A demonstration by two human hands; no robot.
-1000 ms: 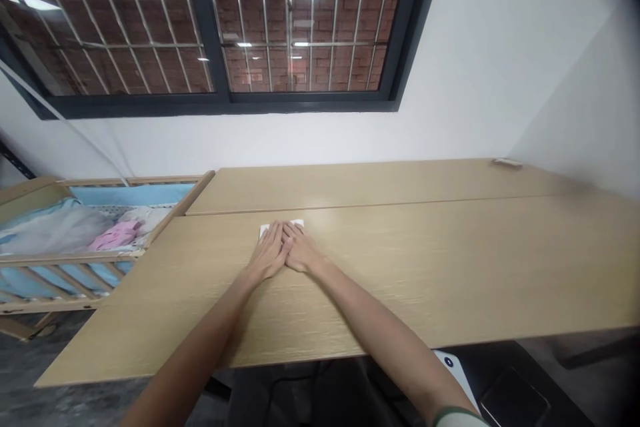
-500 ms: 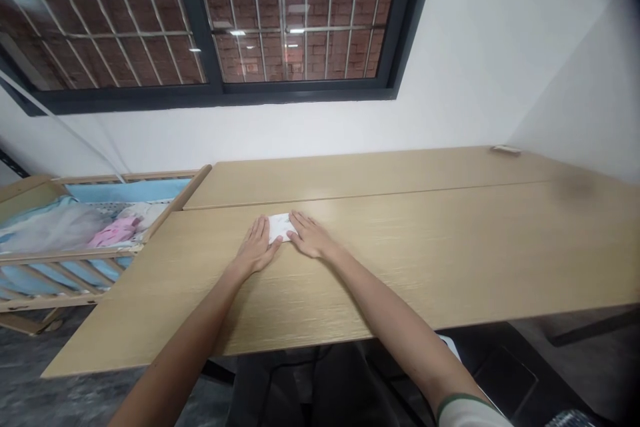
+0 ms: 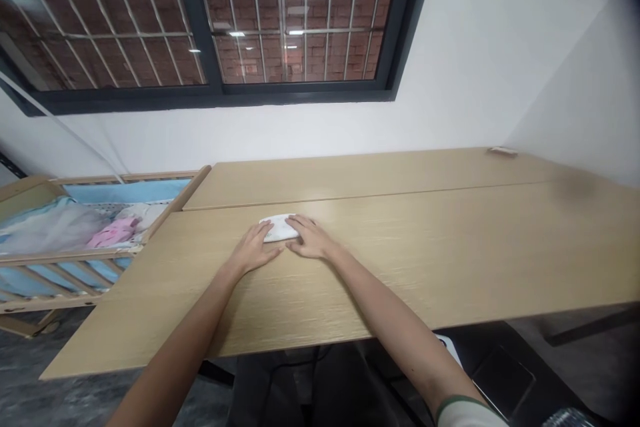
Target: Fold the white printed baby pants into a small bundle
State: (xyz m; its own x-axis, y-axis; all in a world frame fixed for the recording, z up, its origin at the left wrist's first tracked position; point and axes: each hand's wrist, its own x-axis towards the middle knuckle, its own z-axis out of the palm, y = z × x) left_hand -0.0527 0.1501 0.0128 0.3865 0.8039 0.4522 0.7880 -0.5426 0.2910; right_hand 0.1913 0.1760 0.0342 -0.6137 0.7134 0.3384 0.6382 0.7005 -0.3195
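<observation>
A small white folded cloth (image 3: pixel 278 228) with faint printed marks lies on the wooden tabletop in front of me, its top edge bowed. At its left end, the fingertips of my left hand (image 3: pixel 253 250) rest on the cloth, fingers spread and thumb stretched inward over the wood. Over the right end lies my right hand (image 3: pixel 311 238), fingers extended across the cloth and thumb apart on the near side. Both hands look open. The parts of the cloth beneath my fingers are hidden.
A wooden crib (image 3: pixel 165 213) with blue lining, bedding and a pink cloth (image 3: pixel 115 232) adjoins the table's left end. A small flat object (image 3: pixel 503 151) lies at the far right. A barred window (image 3: pixel 300 20) is behind. Below the right edge is a black surface (image 3: pixel 505 373).
The white cloth has gone from a flat, squarish shape to a wider one with a bowed edge. My fingers and thumbs have loosened around it; my left hand has shifted slightly left.
</observation>
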